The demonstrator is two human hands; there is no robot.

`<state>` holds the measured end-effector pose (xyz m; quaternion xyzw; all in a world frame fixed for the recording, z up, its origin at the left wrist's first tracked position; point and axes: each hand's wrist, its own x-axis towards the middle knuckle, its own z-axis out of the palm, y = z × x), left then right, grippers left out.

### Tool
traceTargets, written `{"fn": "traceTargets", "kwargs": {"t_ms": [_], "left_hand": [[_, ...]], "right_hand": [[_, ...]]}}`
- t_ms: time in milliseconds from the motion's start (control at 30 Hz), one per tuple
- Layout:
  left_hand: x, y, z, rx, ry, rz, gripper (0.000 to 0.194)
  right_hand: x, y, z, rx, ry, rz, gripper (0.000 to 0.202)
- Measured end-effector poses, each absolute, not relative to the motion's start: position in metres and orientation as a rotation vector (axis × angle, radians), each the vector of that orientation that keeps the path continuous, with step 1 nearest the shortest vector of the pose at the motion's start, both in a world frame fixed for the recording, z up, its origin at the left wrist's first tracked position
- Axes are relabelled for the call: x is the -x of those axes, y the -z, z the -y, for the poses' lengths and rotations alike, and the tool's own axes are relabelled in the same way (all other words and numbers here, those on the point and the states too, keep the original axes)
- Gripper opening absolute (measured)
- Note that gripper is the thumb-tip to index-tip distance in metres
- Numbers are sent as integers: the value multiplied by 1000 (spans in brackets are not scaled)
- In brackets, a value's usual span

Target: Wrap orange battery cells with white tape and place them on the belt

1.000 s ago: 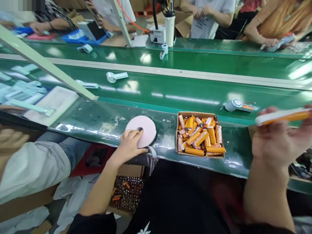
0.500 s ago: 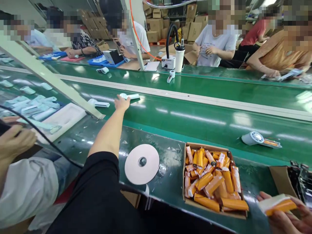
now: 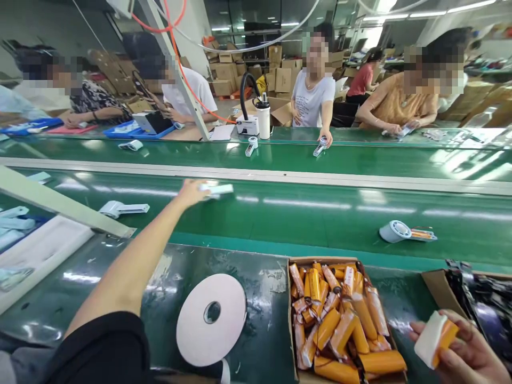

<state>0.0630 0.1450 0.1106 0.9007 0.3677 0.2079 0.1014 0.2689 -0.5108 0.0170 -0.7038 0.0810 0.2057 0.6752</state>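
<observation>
Stretched out over the green belt, my left hand (image 3: pixel 192 193) has its fingers around the round end of a pale blue-white plastic part (image 3: pixel 220 189), whose handle points right. At the lower right my right hand (image 3: pixel 466 346) holds an orange-wrapped cell (image 3: pixel 447 335) with a white pad on its side, between thumb and fingers. Left of that hand, a cardboard box (image 3: pixel 294 320) is filled with several orange cells. A roll of white tape (image 3: pixel 228 320) lies on the dark green bench.
Similar parts lie on the belt at left (image 3: pixel 124 209) and right (image 3: pixel 400 231). A slanted metal post (image 3: pixel 68 205) crosses the left side. A box of black parts (image 3: pixel 438 285) stands at right. Several people sit or stand across the belt, one touching a part (image 3: pixel 320 146).
The view has shifted, showing more of the far side. My left hand remains on the plastic part. My right hand has tilted the orange cell. A person opposite has reached onto the far belt.
</observation>
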Motion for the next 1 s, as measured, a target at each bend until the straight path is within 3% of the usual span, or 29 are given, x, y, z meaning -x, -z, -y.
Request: {"fn": "traceTargets", "kwargs": {"t_ms": [167, 333, 567, 1000], "left_hand": [[-137, -69, -19, -2933, -247, -186, 39], [-171, -56, 54, -3040, 27, 168, 27], [-195, -63, 70, -3019, 165, 142, 9], [-218, -57, 89, -2812, 94, -393, 34]], "right_hand": [[-275, -80, 459, 1401, -468, 359, 72], [-275, -123, 380, 1260, -512, 722, 62], [-317, -104, 307, 1527, -489, 984, 53], [-343, -81, 273, 2122, -417, 1530, 30]]}}
